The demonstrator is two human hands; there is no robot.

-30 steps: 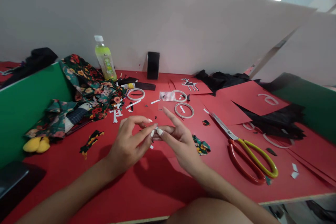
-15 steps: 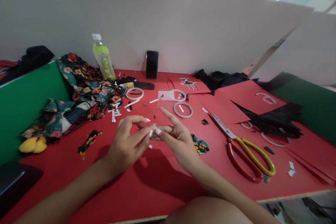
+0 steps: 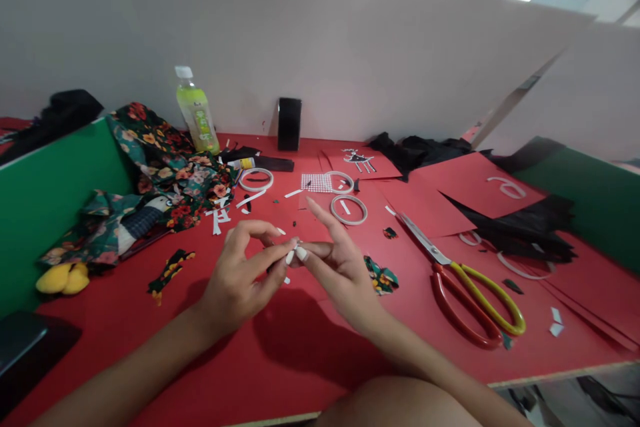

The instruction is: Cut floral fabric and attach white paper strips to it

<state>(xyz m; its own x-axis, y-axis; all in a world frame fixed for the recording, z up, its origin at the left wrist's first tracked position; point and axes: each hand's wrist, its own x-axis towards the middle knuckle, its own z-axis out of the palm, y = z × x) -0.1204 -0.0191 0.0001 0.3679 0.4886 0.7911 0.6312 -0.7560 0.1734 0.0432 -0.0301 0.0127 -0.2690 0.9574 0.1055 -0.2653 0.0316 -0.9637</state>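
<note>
My left hand (image 3: 237, 273) and my right hand (image 3: 345, 273) meet over the red tabletop, fingertips touching. Thumb and fingers are pinched together on each side. Something small sits between them, too covered to name; a dark bit shows under the left fingers. My right index finger points up and away from the pinch. Just beyond lie a sheet of small white beads (image 3: 317, 182) and a roll of white tape (image 3: 349, 222). A scrap of floral fabric (image 3: 383, 278) lies beside my right wrist. Large scissors (image 3: 443, 267) with red and yellow handles rest further right, blades apart.
Bunched floral cloth (image 3: 170, 160) and a green drink bottle (image 3: 197, 117) stand at the back left. A phone (image 3: 289, 123) leans on the white partition. Red card with a beaded animal figure (image 3: 359, 160) lies behind; more red sheets (image 3: 490, 183) and black fabric (image 3: 520, 233) are right.
Both hands stay almost in place, still pinched together. The right index finger has shifted slightly upward, and the left fingertips have moved a little.
</note>
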